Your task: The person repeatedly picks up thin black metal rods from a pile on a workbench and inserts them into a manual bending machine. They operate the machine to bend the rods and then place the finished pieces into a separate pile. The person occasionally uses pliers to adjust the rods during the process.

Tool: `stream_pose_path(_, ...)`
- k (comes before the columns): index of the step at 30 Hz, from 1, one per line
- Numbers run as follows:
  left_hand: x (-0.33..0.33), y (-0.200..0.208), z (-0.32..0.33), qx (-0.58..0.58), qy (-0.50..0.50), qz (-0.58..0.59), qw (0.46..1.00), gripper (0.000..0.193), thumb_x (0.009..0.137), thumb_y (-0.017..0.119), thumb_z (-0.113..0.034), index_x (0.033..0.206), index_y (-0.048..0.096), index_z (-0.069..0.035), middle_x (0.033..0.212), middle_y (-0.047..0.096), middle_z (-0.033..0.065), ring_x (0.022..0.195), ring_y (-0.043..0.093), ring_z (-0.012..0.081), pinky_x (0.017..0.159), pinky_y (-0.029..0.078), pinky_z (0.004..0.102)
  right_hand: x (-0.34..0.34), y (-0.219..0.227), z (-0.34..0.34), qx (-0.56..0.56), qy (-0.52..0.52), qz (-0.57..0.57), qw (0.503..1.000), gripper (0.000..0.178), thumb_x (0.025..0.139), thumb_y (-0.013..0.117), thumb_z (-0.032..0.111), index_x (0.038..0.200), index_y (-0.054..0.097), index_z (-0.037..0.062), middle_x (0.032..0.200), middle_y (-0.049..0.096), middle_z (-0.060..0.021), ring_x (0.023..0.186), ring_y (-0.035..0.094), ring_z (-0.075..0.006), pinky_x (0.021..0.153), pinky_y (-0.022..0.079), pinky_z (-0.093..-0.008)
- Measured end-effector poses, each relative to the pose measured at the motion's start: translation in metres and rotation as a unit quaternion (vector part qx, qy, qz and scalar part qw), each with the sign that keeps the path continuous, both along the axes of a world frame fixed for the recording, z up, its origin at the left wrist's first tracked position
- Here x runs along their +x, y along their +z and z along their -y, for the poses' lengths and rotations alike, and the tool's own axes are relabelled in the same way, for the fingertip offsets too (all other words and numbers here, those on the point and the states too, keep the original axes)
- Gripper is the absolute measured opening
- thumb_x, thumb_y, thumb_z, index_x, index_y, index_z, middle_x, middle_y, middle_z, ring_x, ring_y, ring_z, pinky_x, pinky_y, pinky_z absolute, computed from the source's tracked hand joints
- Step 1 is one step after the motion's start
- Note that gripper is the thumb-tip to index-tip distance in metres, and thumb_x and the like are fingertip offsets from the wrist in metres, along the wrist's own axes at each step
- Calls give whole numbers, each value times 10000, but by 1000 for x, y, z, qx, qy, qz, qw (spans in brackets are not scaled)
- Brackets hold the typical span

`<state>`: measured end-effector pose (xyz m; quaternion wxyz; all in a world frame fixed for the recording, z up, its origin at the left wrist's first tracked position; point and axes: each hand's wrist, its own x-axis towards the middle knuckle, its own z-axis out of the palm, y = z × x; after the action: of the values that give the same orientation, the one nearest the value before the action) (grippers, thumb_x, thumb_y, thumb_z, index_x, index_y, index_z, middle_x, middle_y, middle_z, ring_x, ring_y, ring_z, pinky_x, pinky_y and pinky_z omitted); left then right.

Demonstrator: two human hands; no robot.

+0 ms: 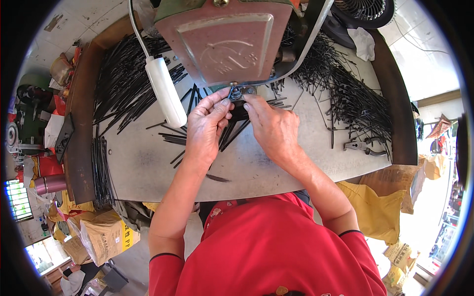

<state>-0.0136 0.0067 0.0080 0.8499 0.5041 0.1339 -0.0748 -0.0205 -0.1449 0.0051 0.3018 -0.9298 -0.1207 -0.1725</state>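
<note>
Both hands meet under the front of a machine with a faded red metal housing [224,47]. There, a small metal fixture with a coiled spring [237,93] shows between my fingertips. My left hand [210,118] is closed in a pinch at the fixture's left side, fingers curled. From the right, my right hand [271,121] is closed too, its thumb and forefinger pressed together at the fixture. Whatever either pinch holds is too small and covered to make out. Thin black rods [232,133] lie loosely on the metal tabletop [276,170] below and between my hands.
Black rods are heaped at the left [131,74], with a separate bundle [101,170] nearer me. Black pieces with knobbed ends [355,98] pile up at the right, beside pliers [365,146]. A white lamp [167,93] hangs left of the machine; a fan [363,10] stands far right.
</note>
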Motion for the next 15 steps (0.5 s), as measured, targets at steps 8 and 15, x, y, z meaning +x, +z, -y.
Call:
stream_pose_path(8,0,2,1,2,-1,4,1000,273,883,610,-32,1150,586,19,875,618,45,697,533,46,572,432,134,0,2,-2,-12,11,2,1000,179,870,610,193,1043,611,150,672,653,-83,546,629,-271,481,477,-367)
stream_pose_path(15,0,1,4,27,10,11,1000,266,877,620,-35,1137,602,20,862,621,46,686,533,49,576,425,136,2,-1,-2,-18,24,5,1000,157,868,558,131,1019,570,92,677,655,-87,529,628,-297,433,461,-405)
